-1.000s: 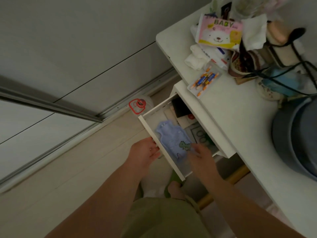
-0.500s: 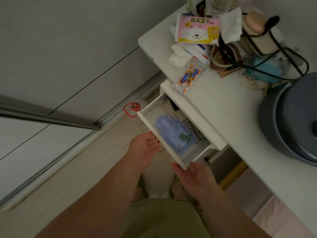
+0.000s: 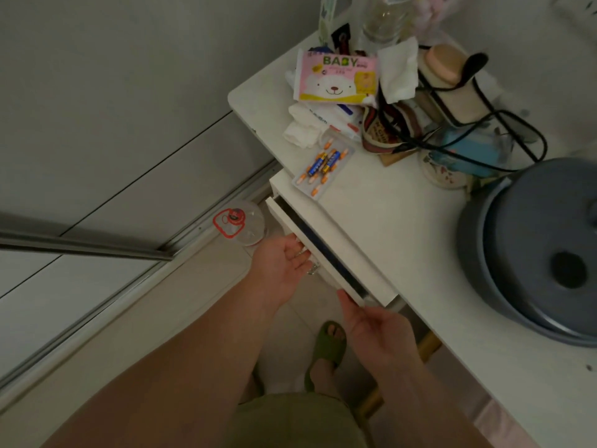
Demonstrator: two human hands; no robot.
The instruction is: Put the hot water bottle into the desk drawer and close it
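Nearest, a foot in a green slipper [image 3: 328, 345] is planted on the floor below the desk. Just above it, the right hand [image 3: 376, 328] is held open, fingertips touching the near corner of the drawer front [image 3: 318, 257], probably to keep the drawer square on its runners. The left hand [image 3: 284, 263] is laid open against the middle of the front, beside a small metal handle, so a push can be given. Only a dark slit remains open. The hot water bottle is not visible; it is judged to lie inside. Beyond, a pack of batteries [image 3: 323, 164] rests on the desk [image 3: 403, 227].
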